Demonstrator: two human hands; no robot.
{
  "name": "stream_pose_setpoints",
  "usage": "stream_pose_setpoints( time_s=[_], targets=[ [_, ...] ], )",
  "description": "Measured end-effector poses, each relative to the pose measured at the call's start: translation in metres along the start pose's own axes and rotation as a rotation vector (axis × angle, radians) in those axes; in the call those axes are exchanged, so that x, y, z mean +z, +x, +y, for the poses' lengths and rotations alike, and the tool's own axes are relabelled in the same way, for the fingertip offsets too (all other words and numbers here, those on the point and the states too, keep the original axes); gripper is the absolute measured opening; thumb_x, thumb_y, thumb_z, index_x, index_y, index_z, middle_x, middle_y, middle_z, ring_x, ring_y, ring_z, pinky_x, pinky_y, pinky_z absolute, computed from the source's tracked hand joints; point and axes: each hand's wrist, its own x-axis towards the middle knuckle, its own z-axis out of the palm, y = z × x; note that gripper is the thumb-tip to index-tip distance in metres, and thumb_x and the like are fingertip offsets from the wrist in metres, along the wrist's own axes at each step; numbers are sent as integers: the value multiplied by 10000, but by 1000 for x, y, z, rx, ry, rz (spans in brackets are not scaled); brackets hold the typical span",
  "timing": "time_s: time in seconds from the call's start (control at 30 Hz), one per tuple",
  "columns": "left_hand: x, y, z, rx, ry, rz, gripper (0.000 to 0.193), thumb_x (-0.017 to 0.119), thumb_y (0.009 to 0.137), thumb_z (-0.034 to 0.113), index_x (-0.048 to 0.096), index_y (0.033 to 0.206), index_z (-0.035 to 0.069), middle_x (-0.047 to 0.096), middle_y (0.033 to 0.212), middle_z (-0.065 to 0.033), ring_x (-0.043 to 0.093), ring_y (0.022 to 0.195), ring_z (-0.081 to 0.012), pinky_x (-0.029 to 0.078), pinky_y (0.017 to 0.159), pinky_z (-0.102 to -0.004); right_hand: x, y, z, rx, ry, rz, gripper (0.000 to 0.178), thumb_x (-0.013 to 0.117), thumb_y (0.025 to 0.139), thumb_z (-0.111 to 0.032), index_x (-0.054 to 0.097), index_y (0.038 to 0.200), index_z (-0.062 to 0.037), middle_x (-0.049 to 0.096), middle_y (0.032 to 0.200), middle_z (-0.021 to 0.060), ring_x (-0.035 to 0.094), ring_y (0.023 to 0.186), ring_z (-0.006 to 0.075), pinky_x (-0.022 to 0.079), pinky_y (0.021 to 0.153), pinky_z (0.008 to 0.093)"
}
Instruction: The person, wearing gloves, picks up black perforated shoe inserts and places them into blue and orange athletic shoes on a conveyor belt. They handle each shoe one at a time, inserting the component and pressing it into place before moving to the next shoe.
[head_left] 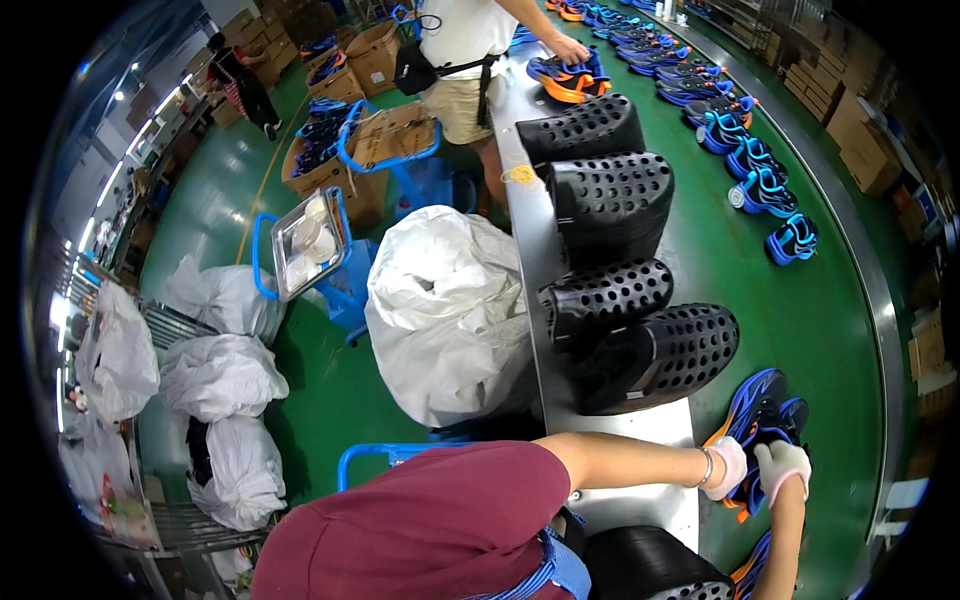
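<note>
Both my hands wear white gloves and are at a pair of blue, black and orange sneakers (756,402) at the near right, on the green belt. My left hand (728,469) is closed at the heel end of the left sneaker, its fingertips partly hidden by the shoe. Close beside it, my right hand (782,467) is curled over the collar of the other sneaker. The toes point away from me. Just left of the pair stand black perforated shoe-shaped covers (690,350) on the metal ledge.
More sneakers (765,190) line the belt's far right. A metal rail (850,240) borders it. Across the ledge (530,230), a person (468,50) has a hand on an orange-soled sneaker. Large white sacks (440,300), blue carts (345,285) and cartons (375,55) fill the left floor.
</note>
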Motion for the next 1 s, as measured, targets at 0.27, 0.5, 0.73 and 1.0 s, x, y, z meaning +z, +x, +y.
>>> stream_pose_setpoints(
  time_s=[0.27,0.5,0.73,1.0],
  targets=[
    [5,-5,-5,69,57,100,183,665,693,206,762,826,124,727,830,-73,710,794,-244,541,657,-368,49,-54,35,-109,286,-128,493,692,733,-425,635,934,21,638,1024,240,603,998,418,482,856,434],
    [-16,-5,10,168,99,61,195,659,703,213,758,829,102,724,827,-95,708,785,-257,541,654,-376,107,-64,95,62,426,-26,353,630,829,-301,610,917,41,618,959,273,580,952,459,467,838,470],
    [-5,5,7,124,78,-27,249,664,739,233,758,919,91,731,871,-98,715,842,-256,556,724,-389,104,-126,94,54,335,36,359,660,816,-260,617,1033,22,615,1038,248,584,989,433,476,852,436],
    [-21,-12,-2,32,173,93,255,669,777,308,755,892,97,727,856,-111,713,816,-254,559,721,-378,100,-229,93,142,466,508,288,595,840,-57,605,1122,0,616,1123,164,596,1051,326,468,914,361]
  ],
)
